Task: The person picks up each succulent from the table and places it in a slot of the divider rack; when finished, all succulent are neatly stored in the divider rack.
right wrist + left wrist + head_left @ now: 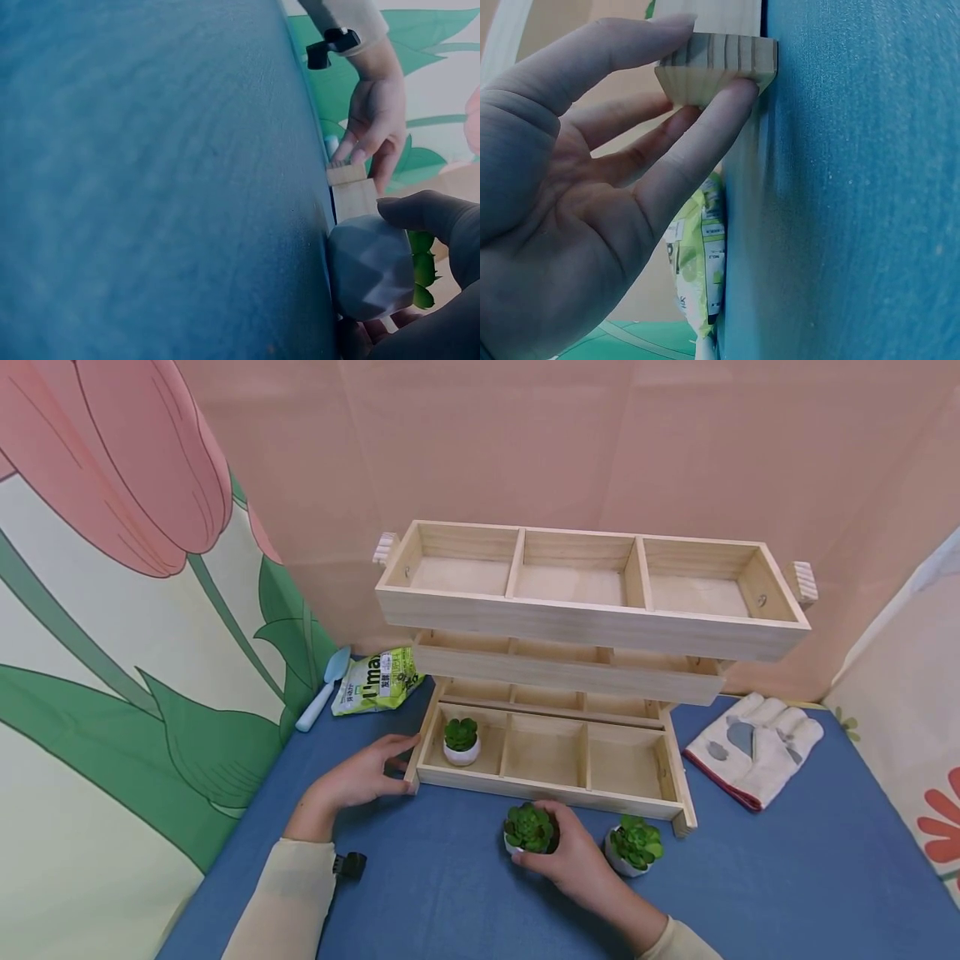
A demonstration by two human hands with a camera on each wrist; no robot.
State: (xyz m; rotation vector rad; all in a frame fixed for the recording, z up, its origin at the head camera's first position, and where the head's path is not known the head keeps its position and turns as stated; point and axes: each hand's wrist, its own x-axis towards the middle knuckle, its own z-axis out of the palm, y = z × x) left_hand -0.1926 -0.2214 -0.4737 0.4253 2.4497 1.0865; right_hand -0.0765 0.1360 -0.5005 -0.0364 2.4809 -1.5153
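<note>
My right hand [576,858] grips a small succulent [528,828] in a white faceted pot [371,266], thumb on one side and fingers on the other. That pot is low over the blue cloth, in front of a tiered wooden planter stand [491,784]. With thumb and fingers, my left hand [358,777] pinches the left end of the stand's base rail [718,69]. A second potted succulent [461,742] sits in the left compartment of the lowest front tray. Just right of my right hand, a third potted succulent [635,845] stands on the cloth.
Above the lowest tray, upper trays [592,625] with three compartments each overhang it. A green and white bag [378,681] and a light-blue scoop [324,687] lie at the back left. White patterned gloves [753,750] lie right of the stand.
</note>
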